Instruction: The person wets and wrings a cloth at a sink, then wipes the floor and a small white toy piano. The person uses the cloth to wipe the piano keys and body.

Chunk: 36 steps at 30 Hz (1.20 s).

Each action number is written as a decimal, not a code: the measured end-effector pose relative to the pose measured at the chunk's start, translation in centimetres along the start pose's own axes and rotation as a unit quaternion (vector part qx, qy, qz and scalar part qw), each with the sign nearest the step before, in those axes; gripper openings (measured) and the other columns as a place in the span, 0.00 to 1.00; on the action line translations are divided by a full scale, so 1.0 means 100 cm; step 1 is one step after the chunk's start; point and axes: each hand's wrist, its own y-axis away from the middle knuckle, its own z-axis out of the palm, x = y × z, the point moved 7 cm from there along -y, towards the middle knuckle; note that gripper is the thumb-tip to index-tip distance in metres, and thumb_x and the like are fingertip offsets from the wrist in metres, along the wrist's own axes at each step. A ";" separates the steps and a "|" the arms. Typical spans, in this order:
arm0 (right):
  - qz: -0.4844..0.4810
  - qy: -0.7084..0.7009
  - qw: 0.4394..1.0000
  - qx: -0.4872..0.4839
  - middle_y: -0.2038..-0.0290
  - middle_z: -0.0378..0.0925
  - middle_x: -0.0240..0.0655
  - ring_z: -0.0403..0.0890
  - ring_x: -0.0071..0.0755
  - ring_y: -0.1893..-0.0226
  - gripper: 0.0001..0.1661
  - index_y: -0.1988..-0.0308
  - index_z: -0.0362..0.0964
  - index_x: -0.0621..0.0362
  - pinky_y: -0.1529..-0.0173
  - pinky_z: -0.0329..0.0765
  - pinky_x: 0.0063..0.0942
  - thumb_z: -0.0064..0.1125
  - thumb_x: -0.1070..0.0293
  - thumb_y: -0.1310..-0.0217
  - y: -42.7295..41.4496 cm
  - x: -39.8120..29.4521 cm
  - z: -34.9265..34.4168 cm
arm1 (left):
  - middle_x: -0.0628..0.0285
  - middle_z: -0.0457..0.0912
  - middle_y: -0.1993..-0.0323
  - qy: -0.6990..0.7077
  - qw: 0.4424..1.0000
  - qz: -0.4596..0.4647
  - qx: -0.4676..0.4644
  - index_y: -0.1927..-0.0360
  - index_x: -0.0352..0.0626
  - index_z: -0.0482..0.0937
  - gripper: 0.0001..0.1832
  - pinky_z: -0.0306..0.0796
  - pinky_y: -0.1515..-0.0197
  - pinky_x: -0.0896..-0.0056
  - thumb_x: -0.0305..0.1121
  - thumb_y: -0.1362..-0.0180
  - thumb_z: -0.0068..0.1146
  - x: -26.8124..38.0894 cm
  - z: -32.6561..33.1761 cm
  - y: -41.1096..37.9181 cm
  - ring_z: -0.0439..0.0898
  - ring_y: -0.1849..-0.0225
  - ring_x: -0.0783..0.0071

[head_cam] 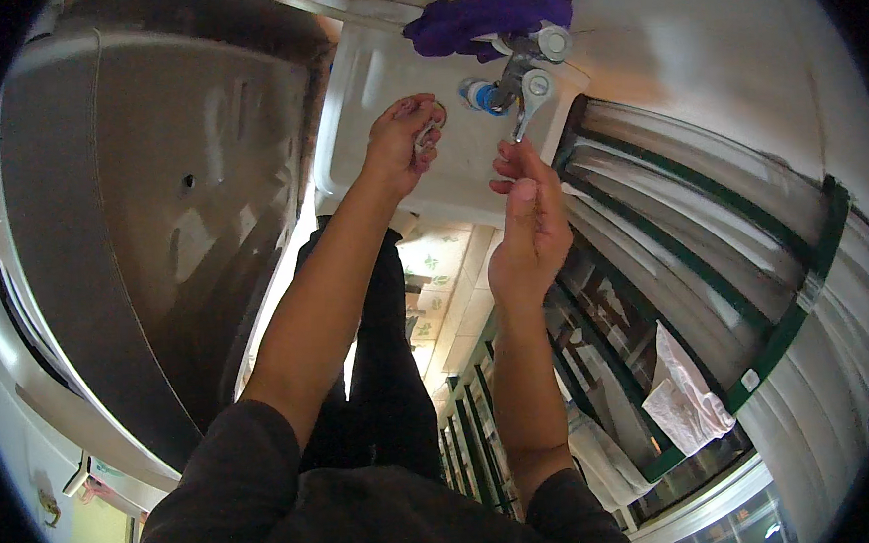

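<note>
My left hand [403, 145] is over the white sink basin [352, 82], its fingers curled in. Something pale and shiny shows among those fingers, too small to tell what it is. On the right, a chrome lever handle [533, 101] points down from the faucet [518, 68]. The fingertips of my right hand [532, 224] are at the lower end of that lever and seem to touch it; the thumb stands apart. A blue-and-white fitting [482, 95] is on the faucet's spout. No running water can be made out.
A purple cloth [497, 14] hangs by the faucet's far end. To the right stands a dark green metal frame rack [711, 273] with a whitish cloth [685, 405] on it. A large grey-brown panel [196, 152] takes up the left side. Patterned floor tiles [434, 260] lie below.
</note>
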 end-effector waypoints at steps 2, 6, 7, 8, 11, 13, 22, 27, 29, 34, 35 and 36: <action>0.048 -0.009 0.999 0.008 0.47 0.80 0.44 0.80 0.32 0.50 0.25 0.38 0.71 0.65 0.47 0.78 0.31 0.46 0.59 0.22 0.009 0.011 -0.005 | 0.65 0.78 0.67 -0.018 1.000 -0.012 -0.007 0.53 0.45 0.75 0.09 0.57 0.85 0.79 0.37 0.32 0.58 0.001 0.005 0.010 0.71 0.77 0.78; 0.117 -0.049 0.991 0.034 0.47 0.81 0.43 0.79 0.32 0.49 0.26 0.38 0.71 0.65 0.47 0.77 0.30 0.45 0.57 0.21 0.035 0.030 -0.014 | 0.67 0.75 0.75 -0.071 0.997 0.001 -0.011 0.61 0.48 0.75 0.10 0.50 0.88 0.77 0.43 0.30 0.54 0.006 0.014 0.024 0.66 0.83 0.80; 0.126 -0.052 0.990 0.038 0.48 0.81 0.42 0.79 0.31 0.48 0.26 0.38 0.71 0.65 0.47 0.77 0.30 0.44 0.57 0.21 0.040 0.032 -0.017 | 0.67 0.73 0.77 -0.065 0.998 0.001 -0.018 0.64 0.50 0.74 0.12 0.50 0.88 0.77 0.45 0.30 0.53 0.005 0.016 0.025 0.65 0.85 0.80; 0.134 -0.050 0.989 0.035 0.48 0.81 0.42 0.79 0.31 0.48 0.26 0.38 0.71 0.65 0.47 0.76 0.30 0.45 0.56 0.21 0.044 0.032 -0.019 | 0.68 0.72 0.79 -0.060 0.998 0.000 -0.025 0.67 0.51 0.73 0.13 0.49 0.88 0.77 0.46 0.30 0.53 0.006 0.016 0.026 0.63 0.86 0.80; 0.150 -0.043 0.987 0.033 0.48 0.82 0.40 0.79 0.29 0.49 0.26 0.38 0.72 0.63 0.46 0.75 0.29 0.45 0.55 0.22 0.054 0.029 -0.026 | 0.71 0.68 0.83 -0.069 0.997 -0.005 -0.046 0.74 0.54 0.68 0.17 0.48 0.87 0.77 0.47 0.32 0.55 0.011 0.028 0.042 0.60 0.86 0.81; 0.150 -0.044 0.987 0.031 0.49 0.82 0.39 0.79 0.29 0.49 0.26 0.39 0.72 0.62 0.47 0.75 0.28 0.46 0.55 0.22 0.058 0.025 -0.030 | 0.73 0.66 0.83 -0.085 0.995 -0.007 -0.050 0.76 0.55 0.66 0.18 0.48 0.86 0.77 0.46 0.33 0.56 0.015 0.037 0.057 0.60 0.86 0.81; 0.114 -0.007 0.993 -0.013 0.53 0.83 0.35 0.81 0.25 0.57 0.22 0.45 0.77 0.63 0.54 0.77 0.25 0.56 0.56 0.27 0.053 -0.037 -0.023 | 0.70 0.71 0.81 -0.245 0.962 0.076 -0.090 0.75 0.52 0.71 0.15 0.52 0.87 0.76 0.44 0.35 0.54 0.045 0.082 0.123 0.65 0.86 0.80; 0.139 -0.080 0.987 0.022 0.60 0.85 0.35 0.83 0.24 0.62 0.20 0.49 0.79 0.65 0.58 0.81 0.25 0.63 0.61 0.31 0.047 -0.056 -0.025 | 0.66 0.78 0.73 -0.329 0.927 0.144 -0.107 0.61 0.44 0.77 0.13 0.65 0.81 0.76 0.44 0.31 0.57 0.067 0.132 0.170 0.75 0.78 0.80; 0.165 -0.072 0.983 0.025 0.63 0.85 0.34 0.83 0.24 0.63 0.18 0.51 0.80 0.66 0.58 0.81 0.25 0.63 0.62 0.31 0.042 -0.048 -0.034 | 0.64 0.81 0.65 -0.312 0.917 0.193 -0.159 0.52 0.44 0.77 0.14 0.71 0.74 0.76 0.44 0.30 0.55 0.067 0.150 0.186 0.80 0.69 0.78; 0.093 -0.097 0.985 0.105 0.70 0.85 0.33 0.80 0.21 0.70 0.14 0.60 0.82 0.65 0.62 0.76 0.24 0.68 0.65 0.38 0.035 -0.094 -0.069 | 0.63 0.81 0.51 -0.354 0.881 0.197 -0.244 0.38 0.46 0.73 0.18 0.74 0.51 0.71 0.37 0.28 0.52 0.090 0.169 0.237 0.79 0.52 0.78; 0.077 -0.119 0.983 0.115 0.69 0.85 0.33 0.80 0.21 0.69 0.12 0.60 0.82 0.65 0.61 0.76 0.24 0.67 0.66 0.38 0.032 -0.104 -0.075 | 0.64 0.81 0.51 -0.374 0.872 0.203 -0.241 0.38 0.45 0.74 0.18 0.73 0.49 0.73 0.34 0.29 0.53 0.097 0.168 0.246 0.78 0.52 0.78; 0.063 -0.138 0.980 0.128 0.68 0.84 0.32 0.80 0.21 0.68 0.11 0.60 0.82 0.65 0.60 0.76 0.24 0.66 0.67 0.37 0.032 -0.114 -0.086 | 0.65 0.80 0.51 -0.392 0.864 0.204 -0.241 0.39 0.45 0.75 0.17 0.72 0.48 0.75 0.32 0.30 0.54 0.101 0.168 0.259 0.78 0.51 0.79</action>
